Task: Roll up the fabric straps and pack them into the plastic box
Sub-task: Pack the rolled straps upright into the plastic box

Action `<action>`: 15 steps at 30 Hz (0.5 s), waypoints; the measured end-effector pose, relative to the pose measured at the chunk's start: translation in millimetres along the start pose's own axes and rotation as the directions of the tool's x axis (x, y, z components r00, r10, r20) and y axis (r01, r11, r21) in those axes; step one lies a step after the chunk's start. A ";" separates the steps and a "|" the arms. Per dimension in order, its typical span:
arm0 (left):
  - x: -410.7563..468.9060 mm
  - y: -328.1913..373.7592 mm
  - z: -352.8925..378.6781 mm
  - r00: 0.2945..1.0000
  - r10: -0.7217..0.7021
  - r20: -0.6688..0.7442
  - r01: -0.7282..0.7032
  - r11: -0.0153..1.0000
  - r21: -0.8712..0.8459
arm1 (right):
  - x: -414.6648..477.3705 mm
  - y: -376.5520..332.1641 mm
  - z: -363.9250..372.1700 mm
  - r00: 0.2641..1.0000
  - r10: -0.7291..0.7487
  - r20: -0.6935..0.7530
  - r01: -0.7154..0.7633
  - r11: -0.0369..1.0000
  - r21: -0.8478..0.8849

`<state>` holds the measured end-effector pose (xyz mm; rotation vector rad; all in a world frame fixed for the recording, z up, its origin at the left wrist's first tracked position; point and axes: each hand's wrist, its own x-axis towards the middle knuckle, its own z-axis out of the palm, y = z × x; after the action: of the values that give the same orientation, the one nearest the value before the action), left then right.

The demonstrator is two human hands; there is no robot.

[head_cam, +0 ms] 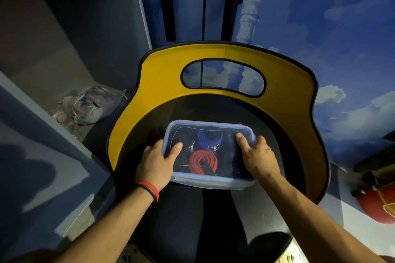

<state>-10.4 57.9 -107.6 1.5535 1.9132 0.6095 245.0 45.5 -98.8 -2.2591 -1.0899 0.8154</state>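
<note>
sitting on the black seat (192,209) of a yellow chair (162,74) in the middle of the frame, the plastic box (213,182) has its clear lid (226,151) on. the left hand (158,160) grips its left side and the right hand (258,156) grips its right side, thumbs on top. inside lie a rolled red strap (203,161), a blue strap (210,139) and a black strap (186,134).

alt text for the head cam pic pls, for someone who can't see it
A left hand and right hand hold a clear plastic box by its sides, lid on, over a black seat with a yellow backrest. Through the lid show a rolled red strap and a rolled blue strap.
</note>
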 end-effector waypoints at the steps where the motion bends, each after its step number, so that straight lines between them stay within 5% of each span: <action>1: 0.6 -1.7 0.2 1.000 -0.015 0.010 0.015 1.000 -0.026 | -3.1 1.5 -0.8 1.000 -0.015 -0.009 0.015 1.000 0.014; 8: 5.5 -4.4 2.7 0.998 -0.040 0.039 0.045 0.988 -0.145 | -15.9 6.8 9.1 0.997 0.074 0.018 -0.076 0.980 0.181; 15: 11.8 -0.8 -2.1 0.980 -0.049 0.194 0.068 0.993 -0.095 | -4.6 6.9 1.5 0.954 0.020 0.299 -0.194 0.802 0.565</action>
<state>-14.2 69.3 -108.5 1.4325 1.7499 0.5041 245.2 38.2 -102.9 -1.7119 -0.6791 1.3438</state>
